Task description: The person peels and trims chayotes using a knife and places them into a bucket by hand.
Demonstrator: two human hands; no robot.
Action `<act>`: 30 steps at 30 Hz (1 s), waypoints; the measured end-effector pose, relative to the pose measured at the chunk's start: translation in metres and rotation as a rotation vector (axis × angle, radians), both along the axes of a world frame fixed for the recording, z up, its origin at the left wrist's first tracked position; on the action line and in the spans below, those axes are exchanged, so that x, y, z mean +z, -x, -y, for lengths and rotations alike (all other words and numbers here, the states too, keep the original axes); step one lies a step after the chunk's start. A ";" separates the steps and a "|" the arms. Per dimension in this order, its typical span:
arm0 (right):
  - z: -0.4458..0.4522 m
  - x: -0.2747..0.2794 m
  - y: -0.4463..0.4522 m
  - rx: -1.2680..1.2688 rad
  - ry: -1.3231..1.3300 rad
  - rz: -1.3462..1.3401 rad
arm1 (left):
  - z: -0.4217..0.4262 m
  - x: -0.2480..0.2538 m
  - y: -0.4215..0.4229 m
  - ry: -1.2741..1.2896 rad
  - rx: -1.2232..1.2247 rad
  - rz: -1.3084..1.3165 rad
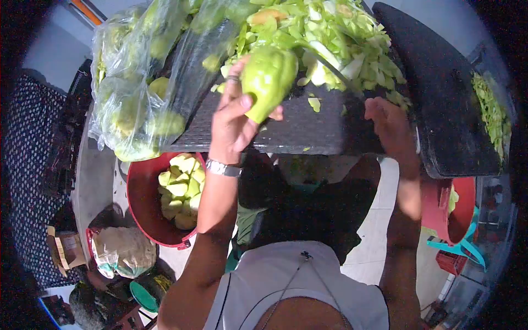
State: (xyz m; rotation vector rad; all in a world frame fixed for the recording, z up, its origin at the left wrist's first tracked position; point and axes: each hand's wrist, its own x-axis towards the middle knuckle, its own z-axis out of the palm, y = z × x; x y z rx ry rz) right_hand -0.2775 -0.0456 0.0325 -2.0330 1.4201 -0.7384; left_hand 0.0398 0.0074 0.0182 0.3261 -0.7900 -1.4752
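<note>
My left hand [235, 113] is wrapped round a light green, pear-shaped chayote [268, 80], held up over the black work surface [324, 129]. My right hand [388, 124] is closed, over the right part of that surface. From it a thin knife blade [334, 70] points up and left towards the chayote; the handle is hidden in my fingers. Behind the chayote lies a heap of green peelings [368, 49], with small scraps scattered in front of it.
Clear plastic bags of chayotes [129, 104] lie at the left. Below stands a red tub [146, 212] holding pale peeled pieces [181, 187]. A second red tub [461, 220] is at the right, under a dark board [448, 99]. A tied sack [124, 250] and a green bucket [144, 296] stand lower left.
</note>
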 end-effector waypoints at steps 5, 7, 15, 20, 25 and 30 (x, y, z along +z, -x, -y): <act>-0.015 0.010 -0.019 0.027 0.002 0.019 | 0.006 -0.021 0.028 -0.194 -0.112 0.124; -0.021 0.012 -0.025 0.028 0.066 0.003 | 0.008 -0.018 0.040 -0.216 -0.095 0.095; -0.041 0.015 -0.053 0.068 0.319 -0.369 | 0.002 -0.017 0.077 -0.037 0.355 0.427; -0.036 0.019 -0.051 0.124 0.292 -0.329 | 0.000 -0.025 0.083 -0.035 0.433 0.489; 0.017 -0.006 -0.017 -0.118 0.233 -0.229 | -0.011 -0.009 0.083 -0.206 0.308 0.371; 0.000 0.009 -0.019 -0.100 0.173 -0.152 | 0.005 -0.036 0.073 -0.089 0.441 0.780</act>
